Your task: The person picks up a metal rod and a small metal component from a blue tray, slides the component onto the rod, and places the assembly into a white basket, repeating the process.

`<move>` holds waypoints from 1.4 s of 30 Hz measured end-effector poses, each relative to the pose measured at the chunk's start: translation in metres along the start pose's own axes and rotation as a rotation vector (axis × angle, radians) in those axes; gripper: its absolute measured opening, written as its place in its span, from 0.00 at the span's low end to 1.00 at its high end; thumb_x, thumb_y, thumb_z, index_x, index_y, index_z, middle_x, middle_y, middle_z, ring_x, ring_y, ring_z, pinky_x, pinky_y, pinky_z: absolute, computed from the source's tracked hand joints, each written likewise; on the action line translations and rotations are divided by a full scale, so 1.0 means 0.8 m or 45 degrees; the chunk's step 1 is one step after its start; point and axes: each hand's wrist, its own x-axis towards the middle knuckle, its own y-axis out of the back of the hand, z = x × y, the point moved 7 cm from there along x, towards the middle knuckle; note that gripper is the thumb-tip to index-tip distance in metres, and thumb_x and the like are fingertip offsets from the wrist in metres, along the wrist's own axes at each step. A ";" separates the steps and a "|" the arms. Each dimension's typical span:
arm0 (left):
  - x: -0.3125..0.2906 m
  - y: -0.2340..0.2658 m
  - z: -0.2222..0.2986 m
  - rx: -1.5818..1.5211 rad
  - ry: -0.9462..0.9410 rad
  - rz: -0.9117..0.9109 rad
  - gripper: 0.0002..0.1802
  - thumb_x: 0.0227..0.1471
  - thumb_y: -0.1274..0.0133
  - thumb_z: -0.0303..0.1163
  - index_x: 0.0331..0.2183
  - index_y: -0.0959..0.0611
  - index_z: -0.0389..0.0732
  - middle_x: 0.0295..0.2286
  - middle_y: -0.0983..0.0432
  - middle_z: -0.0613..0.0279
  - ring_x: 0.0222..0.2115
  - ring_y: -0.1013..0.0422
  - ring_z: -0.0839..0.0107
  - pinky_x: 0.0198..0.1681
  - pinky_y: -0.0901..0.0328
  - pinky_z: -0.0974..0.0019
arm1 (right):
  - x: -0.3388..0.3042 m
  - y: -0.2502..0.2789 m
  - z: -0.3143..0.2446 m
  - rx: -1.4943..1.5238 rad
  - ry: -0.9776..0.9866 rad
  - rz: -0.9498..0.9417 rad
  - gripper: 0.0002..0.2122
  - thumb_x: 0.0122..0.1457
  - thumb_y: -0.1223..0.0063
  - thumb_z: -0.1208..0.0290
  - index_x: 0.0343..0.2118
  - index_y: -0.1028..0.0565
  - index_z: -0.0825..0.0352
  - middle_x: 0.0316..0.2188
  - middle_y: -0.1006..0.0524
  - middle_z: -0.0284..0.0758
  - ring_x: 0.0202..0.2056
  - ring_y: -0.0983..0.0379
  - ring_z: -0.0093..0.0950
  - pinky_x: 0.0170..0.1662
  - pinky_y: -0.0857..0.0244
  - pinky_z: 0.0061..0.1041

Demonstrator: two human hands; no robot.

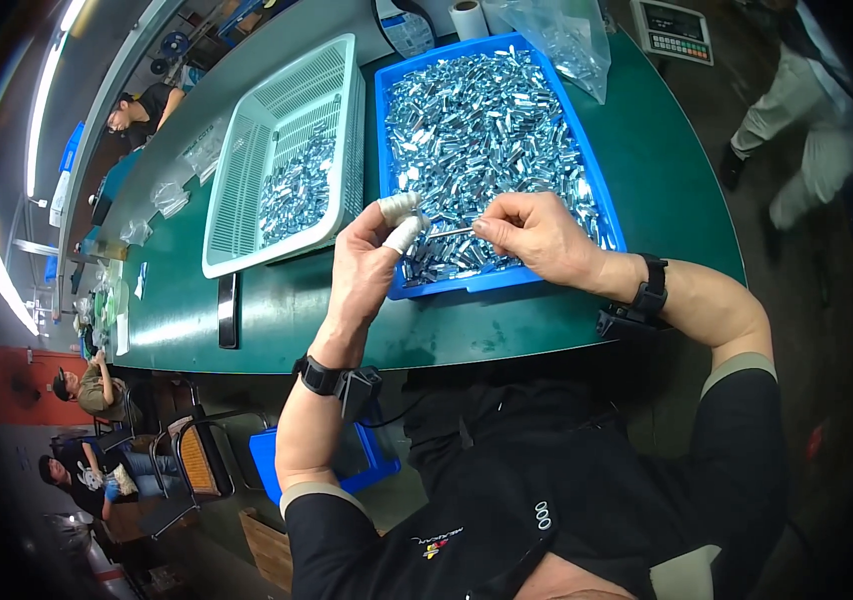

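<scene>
My left hand (359, 265), with white wraps on its thumb and forefinger, is pinched closed over the near left part of a blue tray (477, 284). What its fingertips hold is too small to make out. Between thumb and forefinger, my right hand (552, 245) grips a thin metal rod (452, 233). The rod points left, and its far end reaches the left thumb. Under both hands, many short shiny metal parts (477, 130) fill the tray. To its left, a pale green slotted basket (355, 110) holds a smaller heap of similar metal parts (297, 190).
A black flat object (229, 312) lies by the green table's (367, 345) near edge. Behind the tray are a clear plastic bag (572, 50) and a white roll (468, 20). A scale (674, 32) stands far right. A blue bin (267, 465) sits below; several people are around.
</scene>
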 end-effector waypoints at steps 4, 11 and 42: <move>0.000 0.002 -0.016 -0.325 0.016 0.028 0.15 0.58 0.41 0.24 0.48 0.20 0.35 0.39 0.18 0.60 0.42 0.23 0.73 0.51 0.32 0.69 | 0.002 0.002 0.000 0.013 0.015 0.048 0.12 0.65 0.42 0.66 0.31 0.20 0.71 0.21 0.23 0.29 0.24 0.32 0.15 0.28 0.37 0.20; -0.007 -0.009 -0.018 -0.484 0.027 0.057 0.12 0.56 0.40 0.21 0.43 0.20 0.38 0.36 0.19 0.64 0.38 0.24 0.78 0.45 0.32 0.75 | 0.000 0.012 0.003 -0.004 0.048 0.189 0.12 0.65 0.43 0.66 0.32 0.20 0.71 0.21 0.23 0.29 0.23 0.31 0.15 0.25 0.39 0.20; -0.022 -0.052 -0.002 -0.252 -0.236 -0.051 0.10 0.55 0.39 0.28 0.38 0.21 0.36 0.32 0.23 0.66 0.35 0.27 0.78 0.38 0.32 0.70 | 0.003 0.009 0.043 0.006 -0.118 0.045 0.18 0.71 0.52 0.57 0.28 0.23 0.65 0.17 0.29 0.24 0.17 0.39 0.12 0.21 0.47 0.13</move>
